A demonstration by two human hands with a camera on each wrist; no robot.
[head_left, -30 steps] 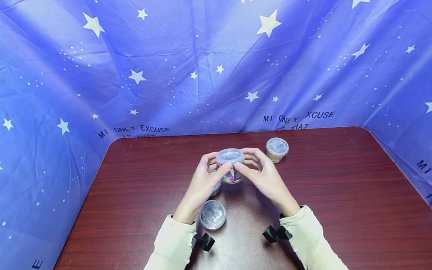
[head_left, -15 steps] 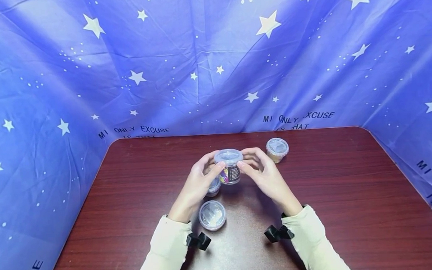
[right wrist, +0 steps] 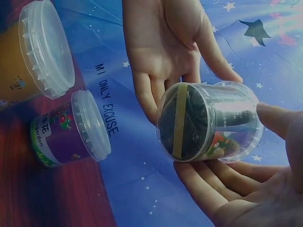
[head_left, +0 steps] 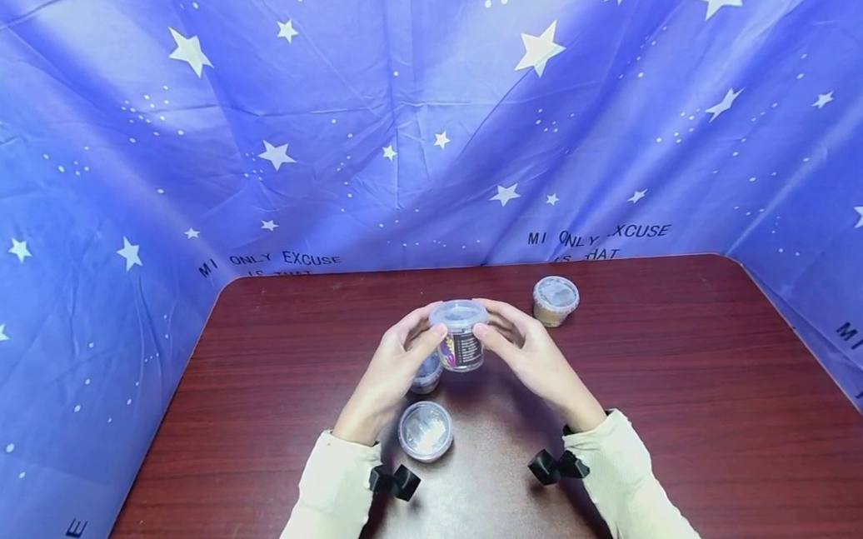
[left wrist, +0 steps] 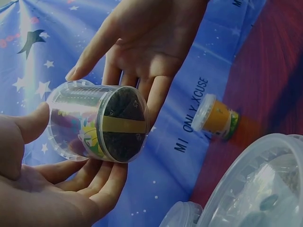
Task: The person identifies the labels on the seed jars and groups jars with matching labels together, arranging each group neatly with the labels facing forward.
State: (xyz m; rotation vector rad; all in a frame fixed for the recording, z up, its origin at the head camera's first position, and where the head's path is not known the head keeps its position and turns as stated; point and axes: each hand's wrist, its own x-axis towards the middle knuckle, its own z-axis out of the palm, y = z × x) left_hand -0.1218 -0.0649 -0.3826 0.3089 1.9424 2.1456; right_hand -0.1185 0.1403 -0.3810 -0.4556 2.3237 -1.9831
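Both hands hold up a clear plastic tub (head_left: pixel 459 338) over the middle of the table, its lid toward the top. My left hand (head_left: pixel 388 371) grips it from the left, and my right hand (head_left: pixel 533 354) from the right, thumbs on the near side just under the rim. A colourful picture and a dark panel of small print face the head camera. In the left wrist view the tub's dark base (left wrist: pixel 124 135) shows, crossed by a yellow strip. Fingers wrap behind the wall, partly hidden in the head view.
One lidded tub (head_left: pixel 425 431) stands near my left wrist; a second tub (head_left: pixel 426 376) is partly covered by my left hand. An orange tub (head_left: pixel 556 301) stands behind my right hand. In the right wrist view a purple tub (right wrist: pixel 66 130) shows. Star-patterned blue cloth (head_left: pixel 389 97) surrounds the table (head_left: pixel 710 384).
The held tub has turned, bringing the dark printed panel round to the front and the colourful picture to the left. My left hand has shifted slightly left; the standing tubs have stayed put.
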